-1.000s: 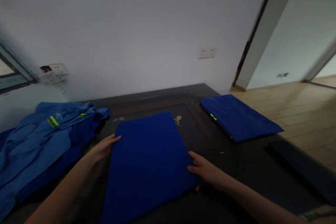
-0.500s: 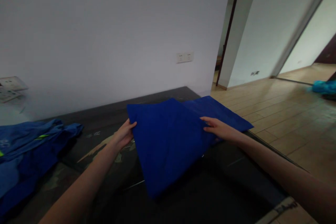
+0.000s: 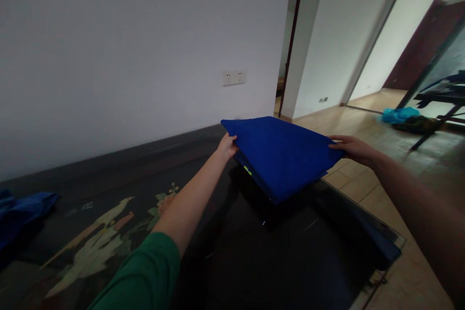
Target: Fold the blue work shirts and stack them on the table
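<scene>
A folded blue cloth (image 3: 286, 155) is held nearly flat over the far right part of the dark glossy table (image 3: 232, 252). My left hand (image 3: 228, 147) pinches its left edge, thumb on top and the other fingers hidden beneath. At the right corner, my right hand (image 3: 350, 149) grips the cloth between thumb and fingers. More layers show under the top one, with a small yellow-green strip (image 3: 247, 170) at the left side. Whether the lowest layer touches the table is hard to make out.
Another blue garment (image 3: 25, 208) lies at the table's left end. A white wall (image 3: 127, 58) with sockets (image 3: 234, 77) rises behind the table. On the floor at the right are a bright blue bundle (image 3: 399, 115) and a dark-legged stand (image 3: 441, 123).
The cloth has moved right and away from me, with both hands still on it, and now lies over the other blue piece. The view has turned to the right.
</scene>
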`<control>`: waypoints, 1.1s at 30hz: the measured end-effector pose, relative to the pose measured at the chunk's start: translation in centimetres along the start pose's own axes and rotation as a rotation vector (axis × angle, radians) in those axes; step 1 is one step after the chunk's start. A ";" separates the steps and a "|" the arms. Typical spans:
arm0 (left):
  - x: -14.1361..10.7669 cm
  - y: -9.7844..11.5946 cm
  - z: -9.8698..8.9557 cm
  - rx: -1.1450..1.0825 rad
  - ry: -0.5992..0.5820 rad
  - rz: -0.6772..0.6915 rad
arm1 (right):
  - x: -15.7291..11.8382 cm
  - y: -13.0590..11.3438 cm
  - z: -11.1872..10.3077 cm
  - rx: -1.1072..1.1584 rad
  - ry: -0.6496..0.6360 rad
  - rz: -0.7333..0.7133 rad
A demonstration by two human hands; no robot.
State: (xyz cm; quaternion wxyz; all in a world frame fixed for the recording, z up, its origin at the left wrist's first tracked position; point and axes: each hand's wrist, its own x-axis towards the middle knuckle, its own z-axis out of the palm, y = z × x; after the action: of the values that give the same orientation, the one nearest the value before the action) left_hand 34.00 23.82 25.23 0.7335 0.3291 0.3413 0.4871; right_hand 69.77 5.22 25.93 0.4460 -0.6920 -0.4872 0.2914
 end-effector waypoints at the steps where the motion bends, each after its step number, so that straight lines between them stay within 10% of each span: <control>1: 0.5 -1.4 -0.1 0.000 0.022 -0.016 | 0.2 1.3 0.1 0.043 0.001 0.066; 8: 2.2 -7.5 -3.5 0.038 0.114 -0.096 | 0.3 8.0 3.1 0.130 0.040 0.237; 19: 3.8 -6.7 -3.3 0.114 0.101 -0.055 | 1.5 8.1 2.4 0.076 0.086 0.154; 27: 1.1 -5.2 -3.8 0.275 0.199 0.143 | 0.6 7.5 4.1 -0.589 0.343 -0.017; 33: -7.1 -9.1 -0.9 1.100 -0.381 0.631 | -0.8 2.4 11.2 -0.781 0.125 -0.350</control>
State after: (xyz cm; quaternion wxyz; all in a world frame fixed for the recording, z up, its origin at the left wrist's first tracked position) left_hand 35.62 14.50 18.61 0.3282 0.8203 0.2916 0.3665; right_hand 61.15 7.92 18.91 0.2221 -0.7322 -0.6428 -0.0375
